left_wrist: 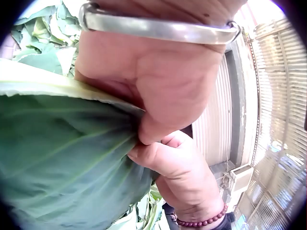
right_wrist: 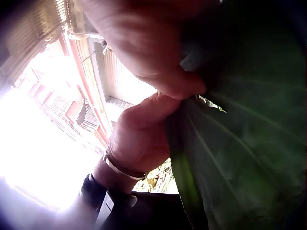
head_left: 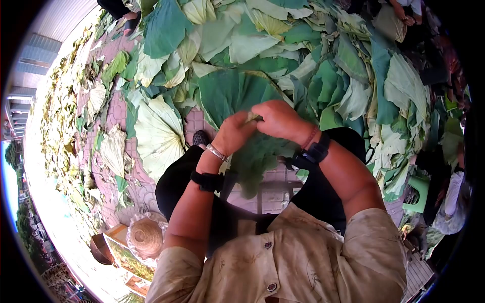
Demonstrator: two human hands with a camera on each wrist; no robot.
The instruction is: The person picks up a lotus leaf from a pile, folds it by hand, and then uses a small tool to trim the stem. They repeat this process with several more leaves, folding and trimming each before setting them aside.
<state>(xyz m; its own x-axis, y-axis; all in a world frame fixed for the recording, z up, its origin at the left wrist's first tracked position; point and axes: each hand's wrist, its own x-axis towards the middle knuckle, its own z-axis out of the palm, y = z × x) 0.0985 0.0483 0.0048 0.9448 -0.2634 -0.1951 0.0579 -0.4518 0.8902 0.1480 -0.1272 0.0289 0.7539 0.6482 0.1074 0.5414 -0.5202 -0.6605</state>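
A large green lotus leaf hangs between my two hands over my lap. My left hand pinches it near the point where its veins meet, and my right hand grips it right alongside. Thumbs and fingertips of both hands come together there in the left wrist view, where the leaf spreads its dark ribbed face to the left. A small bright gap shows in the leaf close to the fingertips in the right wrist view. The curled fingers partly hide the gripped spot.
Heaped lotus leaves cover the paving ahead. A pale leaf lies left of my knee. A straw hat sits at lower left, a green stool at right. Another person's hands show at upper right, a sandalled foot at upper left.
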